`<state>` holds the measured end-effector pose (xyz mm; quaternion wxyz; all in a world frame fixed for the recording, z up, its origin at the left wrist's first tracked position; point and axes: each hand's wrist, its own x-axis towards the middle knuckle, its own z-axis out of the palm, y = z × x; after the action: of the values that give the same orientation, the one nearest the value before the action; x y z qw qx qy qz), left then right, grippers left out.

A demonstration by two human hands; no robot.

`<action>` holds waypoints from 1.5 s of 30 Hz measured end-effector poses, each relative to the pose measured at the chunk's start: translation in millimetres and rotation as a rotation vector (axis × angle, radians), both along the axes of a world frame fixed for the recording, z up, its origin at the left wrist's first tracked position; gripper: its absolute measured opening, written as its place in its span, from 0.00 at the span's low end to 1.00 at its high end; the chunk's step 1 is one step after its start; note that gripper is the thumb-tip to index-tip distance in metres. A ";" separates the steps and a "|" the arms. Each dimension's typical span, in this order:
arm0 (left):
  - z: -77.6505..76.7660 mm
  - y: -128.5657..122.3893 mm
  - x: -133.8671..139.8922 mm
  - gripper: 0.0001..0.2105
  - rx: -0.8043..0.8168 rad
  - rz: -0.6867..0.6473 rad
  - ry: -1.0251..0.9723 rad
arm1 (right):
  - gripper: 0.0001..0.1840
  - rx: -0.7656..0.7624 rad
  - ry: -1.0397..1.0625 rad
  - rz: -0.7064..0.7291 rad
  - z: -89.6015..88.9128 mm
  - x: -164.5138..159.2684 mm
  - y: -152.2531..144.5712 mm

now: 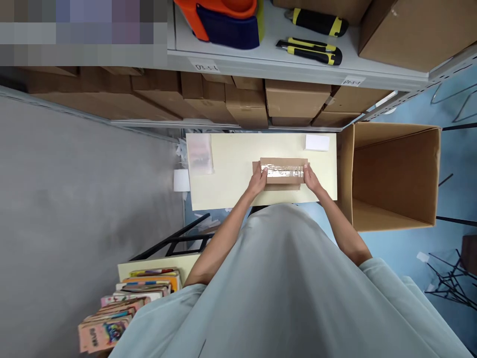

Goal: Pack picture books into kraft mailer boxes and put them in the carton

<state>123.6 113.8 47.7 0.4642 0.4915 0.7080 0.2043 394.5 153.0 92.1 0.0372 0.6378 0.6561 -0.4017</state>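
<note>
A small brown cardboard box (pixel 285 180) with a strip of shiny clear tape along its top is held at both ends above the cream table (pixel 231 191). My left hand (pixel 258 180) grips its left end, thumb on top. At the opposite end my right hand (pixel 310 175) closes round the right edge. Beneath the box lies another flat brown cardboard piece (pixel 283 187), mostly covered. A small white box (pixel 317 142) sits at the table's back right corner. On the left end of the table lies a translucent plastic sheet or bag (pixel 201 154).
A large open carton (pixel 395 174) stands right of the table. Behind, shelves hold cardboard boxes (pixel 298 99), two utility knives (pixel 315 52) and an orange-and-blue tape dispenser (pixel 227 25). Books (pixel 112 323) are stacked at lower left, near a grey wall (pixel 89 189).
</note>
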 end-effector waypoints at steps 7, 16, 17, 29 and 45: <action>51.1 -17.9 -24.6 0.33 0.237 0.092 -0.093 | 0.43 0.202 0.179 -0.172 41.7 0.8 -22.5; -7.0 -52.0 -38.8 0.22 -0.006 0.402 -0.471 | 0.45 0.158 0.489 -0.289 -14.7 -3.6 -51.9; -18.9 -54.5 -38.5 0.21 -0.049 0.420 -0.476 | 0.46 0.143 0.500 -0.297 -27.1 -3.0 -53.4; -49.6 -8.9 -64.4 0.23 -0.060 0.394 -0.349 | 0.46 -0.038 0.513 -0.529 -60.5 -0.1 -7.6; -5.0 -39.5 -64.4 0.28 0.006 0.478 -0.414 | 0.40 0.008 0.694 -0.708 -18.8 -16.8 -37.1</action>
<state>59.2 74.3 42.6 0.5360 0.2606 0.6933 0.4052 377.7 115.9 73.3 -0.3246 0.6505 0.3743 -0.5757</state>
